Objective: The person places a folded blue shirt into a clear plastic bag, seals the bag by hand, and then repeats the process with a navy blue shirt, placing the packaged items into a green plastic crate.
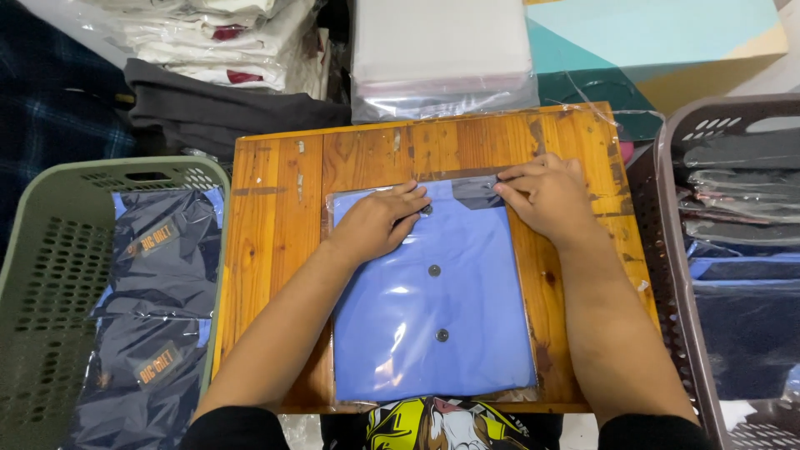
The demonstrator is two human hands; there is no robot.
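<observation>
- Leftmost, a green basket [25,275] holds dark bagged garments [154,308], already packed.
- On the wooden table [275,217], the left hand [375,223] lies flat, palm down, pressing the top of a folded blue shirt [433,308] in its clear bag, gripping nothing.
- The right hand [546,196] is flat too, fingers pressing the bag's flap [475,185] down; bagging looks done, sealing apparently in progress.
- Rightmost, a grey basket [667,275] holds more bagged garments.

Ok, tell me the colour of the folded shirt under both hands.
The shirt is light blue with dark buttons, sealed in a clear bag; the head view shows it.
</observation>
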